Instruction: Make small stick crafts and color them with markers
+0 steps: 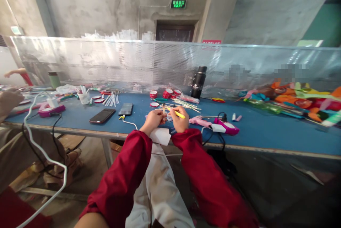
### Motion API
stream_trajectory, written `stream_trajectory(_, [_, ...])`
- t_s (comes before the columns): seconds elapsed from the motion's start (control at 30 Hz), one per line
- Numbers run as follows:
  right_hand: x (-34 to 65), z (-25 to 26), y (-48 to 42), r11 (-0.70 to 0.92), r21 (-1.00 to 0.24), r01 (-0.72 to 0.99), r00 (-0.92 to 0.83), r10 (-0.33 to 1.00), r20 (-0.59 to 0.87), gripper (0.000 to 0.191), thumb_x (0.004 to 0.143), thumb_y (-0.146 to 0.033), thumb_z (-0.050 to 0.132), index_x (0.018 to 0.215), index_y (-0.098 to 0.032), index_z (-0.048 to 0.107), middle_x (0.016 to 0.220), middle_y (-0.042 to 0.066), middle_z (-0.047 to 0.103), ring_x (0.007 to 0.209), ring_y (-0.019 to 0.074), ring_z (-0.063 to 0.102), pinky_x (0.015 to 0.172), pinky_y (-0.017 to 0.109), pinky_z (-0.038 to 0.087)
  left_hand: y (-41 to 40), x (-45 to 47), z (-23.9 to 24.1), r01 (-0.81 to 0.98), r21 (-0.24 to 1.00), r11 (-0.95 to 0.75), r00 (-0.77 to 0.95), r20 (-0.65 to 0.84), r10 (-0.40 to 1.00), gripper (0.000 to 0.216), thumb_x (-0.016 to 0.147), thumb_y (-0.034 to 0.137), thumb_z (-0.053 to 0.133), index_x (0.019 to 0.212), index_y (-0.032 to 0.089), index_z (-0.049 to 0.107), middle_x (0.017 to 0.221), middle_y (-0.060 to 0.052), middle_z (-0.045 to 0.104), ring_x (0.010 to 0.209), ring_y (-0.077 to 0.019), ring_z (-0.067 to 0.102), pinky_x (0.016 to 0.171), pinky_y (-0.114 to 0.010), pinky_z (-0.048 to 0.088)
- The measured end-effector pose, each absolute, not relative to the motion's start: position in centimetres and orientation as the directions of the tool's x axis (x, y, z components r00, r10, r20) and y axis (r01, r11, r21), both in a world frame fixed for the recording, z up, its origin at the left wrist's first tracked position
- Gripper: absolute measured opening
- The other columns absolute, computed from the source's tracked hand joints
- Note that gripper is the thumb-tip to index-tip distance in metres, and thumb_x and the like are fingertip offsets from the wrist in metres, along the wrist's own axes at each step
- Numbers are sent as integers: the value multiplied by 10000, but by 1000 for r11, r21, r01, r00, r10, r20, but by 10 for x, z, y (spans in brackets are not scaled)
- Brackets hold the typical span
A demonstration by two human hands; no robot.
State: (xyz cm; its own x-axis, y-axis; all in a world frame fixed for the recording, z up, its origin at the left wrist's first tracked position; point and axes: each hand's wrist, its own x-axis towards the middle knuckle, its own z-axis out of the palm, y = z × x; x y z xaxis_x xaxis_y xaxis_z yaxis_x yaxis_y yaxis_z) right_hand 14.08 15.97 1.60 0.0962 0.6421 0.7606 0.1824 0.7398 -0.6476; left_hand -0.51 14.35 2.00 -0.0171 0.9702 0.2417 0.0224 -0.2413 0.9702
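My right hand (181, 121) is closed around a yellow pen (179, 114), its tip pointing left toward my other hand. My left hand (156, 118) pinches a small upright piece with a dark top (163, 106), too small to name. Both hands are close together over the front of the blue table (266, 125). A white sheet or card (160, 136) hangs at the table edge below my wrists. Small clear scraps lie between and behind my hands. Thin sticks (190, 104) are spread just beyond them, and a pink glue gun (200, 121) lies right of my right hand.
Red tape rolls (167, 94) and a black thermos (199, 82) stand at the back. Left are a phone (102, 115), a cabled power bank (126, 109) and a cup of pens (84, 97). Colourful materials (301, 100) pile up right. Another person's hand (10, 101) is far left.
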Motion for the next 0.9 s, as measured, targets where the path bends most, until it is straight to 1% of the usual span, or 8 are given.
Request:
stream_trajectory(0.13, [140, 15, 160, 759, -644, 98, 63, 641, 765, 246, 878, -490, 719, 945, -255, 697, 858, 34, 778, 784, 232, 739, 719, 355, 582, 142, -4, 21, 17, 974, -228, -30, 228, 973, 227, 878, 166, 694, 671, 152, 602, 591, 14, 635, 480, -81, 556, 517, -188, 441])
stream_trajectory(0.23, [139, 15, 159, 767, -636, 82, 65, 633, 771, 239, 864, -478, 736, 937, -251, 724, 920, 39, 784, 823, 227, 729, 742, 352, 584, 141, -4, 21, 28, 972, -231, -13, 232, 973, 238, 862, 185, 732, 665, 149, 605, 588, 18, 629, 473, -73, 543, 507, -180, 430])
stream_trajectory(0.37, [139, 15, 159, 757, -648, 88, 49, 646, 761, 236, 879, -478, 710, 880, -242, 721, 834, 31, 757, 769, 211, 702, 720, 340, 571, 140, -5, 23, 53, 974, -220, 1, 220, 975, 248, 865, 196, 740, 660, 147, 609, 587, 11, 632, 468, -73, 539, 497, -180, 424])
stream_trajectory(0.47, [139, 15, 160, 745, -664, 65, 63, 661, 748, 244, 846, -475, 724, 902, -240, 693, 812, 24, 744, 726, 201, 686, 687, 332, 562, 139, -5, 24, 50, 977, -209, -10, 209, 978, 236, 877, 161, 711, 667, 148, 603, 608, 4, 648, 481, -79, 559, 503, -183, 430])
stream_trajectory(0.57, [138, 14, 161, 742, -668, 49, 82, 664, 743, 252, 816, -469, 738, 882, -239, 657, 814, 22, 735, 710, 195, 676, 685, 334, 563, 138, -4, 25, 58, 978, -199, -26, 201, 979, 228, 878, 149, 708, 674, 147, 607, 609, 3, 651, 501, -86, 582, 516, -183, 445])
stream_trajectory(0.67, [138, 15, 160, 752, -656, 70, 90, 650, 755, 248, 827, -479, 718, 851, -240, 655, 821, 26, 735, 728, 200, 680, 705, 344, 570, 137, -4, 26, 56, 979, -197, -27, 199, 980, 231, 868, 167, 738, 676, 147, 610, 609, 3, 656, 501, -84, 585, 518, -182, 452])
stream_trajectory(0.77, [139, 18, 156, 743, -663, 91, 105, 655, 749, 272, 846, -511, 707, 869, -242, 678, 817, 29, 744, 730, 208, 689, 704, 351, 573, 137, -4, 26, 52, 978, -201, -21, 202, 979, 242, 859, 177, 754, 669, 148, 608, 602, 6, 654, 486, -78, 572, 512, -179, 450])
stream_trajectory(0.9, [140, 20, 152, 730, -675, 101, 108, 667, 737, 305, 891, -547, 673, 867, -243, 663, 736, 18, 730, 668, 201, 685, 674, 344, 563, 137, -4, 25, 55, 976, -209, -15, 210, 978, 239, 883, 145, 694, 661, 148, 606, 593, 6, 648, 483, -81, 561, 523, -188, 459])
